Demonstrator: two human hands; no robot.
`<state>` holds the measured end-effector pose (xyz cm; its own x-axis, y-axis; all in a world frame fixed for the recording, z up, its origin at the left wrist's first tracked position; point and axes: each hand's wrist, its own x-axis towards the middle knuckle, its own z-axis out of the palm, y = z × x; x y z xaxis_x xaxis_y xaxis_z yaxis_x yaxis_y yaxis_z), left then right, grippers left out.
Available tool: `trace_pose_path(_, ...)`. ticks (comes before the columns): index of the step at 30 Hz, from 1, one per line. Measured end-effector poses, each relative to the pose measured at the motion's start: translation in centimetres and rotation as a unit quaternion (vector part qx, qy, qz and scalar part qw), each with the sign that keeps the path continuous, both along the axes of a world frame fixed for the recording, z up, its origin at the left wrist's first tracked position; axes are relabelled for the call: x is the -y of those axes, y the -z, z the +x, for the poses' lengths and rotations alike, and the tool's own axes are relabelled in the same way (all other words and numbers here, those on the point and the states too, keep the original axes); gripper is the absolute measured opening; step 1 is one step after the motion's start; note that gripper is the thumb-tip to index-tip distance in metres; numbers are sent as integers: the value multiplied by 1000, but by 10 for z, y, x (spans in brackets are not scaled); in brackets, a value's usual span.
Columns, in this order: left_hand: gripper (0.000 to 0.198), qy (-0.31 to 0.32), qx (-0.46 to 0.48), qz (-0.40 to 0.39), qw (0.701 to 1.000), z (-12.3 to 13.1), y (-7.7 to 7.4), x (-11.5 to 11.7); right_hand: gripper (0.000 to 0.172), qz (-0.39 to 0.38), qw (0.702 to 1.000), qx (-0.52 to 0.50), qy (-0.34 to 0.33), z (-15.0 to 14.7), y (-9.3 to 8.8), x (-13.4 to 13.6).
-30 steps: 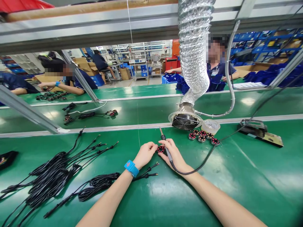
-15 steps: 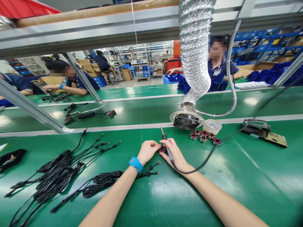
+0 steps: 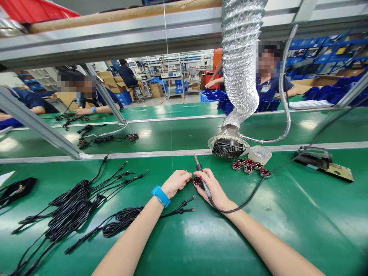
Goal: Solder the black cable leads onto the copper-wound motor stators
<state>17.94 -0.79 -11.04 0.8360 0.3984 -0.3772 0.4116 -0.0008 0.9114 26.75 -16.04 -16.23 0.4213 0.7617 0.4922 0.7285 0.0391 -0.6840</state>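
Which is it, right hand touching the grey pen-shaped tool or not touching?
Touching: the head view shows the tool lying against the right hand.

We observed a silver duct [image 3: 243, 61] in front of a metal beam [image 3: 115, 36], a red bin [image 3: 40, 13] at upper left and, farther back, a seated person [image 3: 127, 73] near cardboard boxes [image 3: 109, 83].

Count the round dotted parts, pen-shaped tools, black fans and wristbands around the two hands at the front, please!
Round dotted parts: 7 (1 in the right hand, 6 on the table)
Pen-shaped tool: 1
Black fan: 1
Blue wristband: 1
Total: 10
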Motion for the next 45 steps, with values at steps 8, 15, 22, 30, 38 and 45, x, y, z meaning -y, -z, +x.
trace_pose_path(8,34,-23,68,197,978,-1,9,-2,46,19,1000,0,4,1,1,-1)
trace_pose_path(15,22,-3,59,231,971,1,16,0,37,48,999,26,4,11,25,-10)
trace_pose_path(22,43,-42,69,166,983,-20,0,0,38,29,1000,-1,4,7,12,-6)
trace_pose_path(30,40,38,0,144,989,-15,4,14,43,27,999,-34,-14,5,2,-4)
trace_pose_path(38,21,-18,12,92,996,-8,4,17,43,20,1000,-20,-7,6,7,-3)
trace_pose_path(45,26,-41,4,102,994,-9,5,14,43,11,1000,-13,-12,5,0,0)
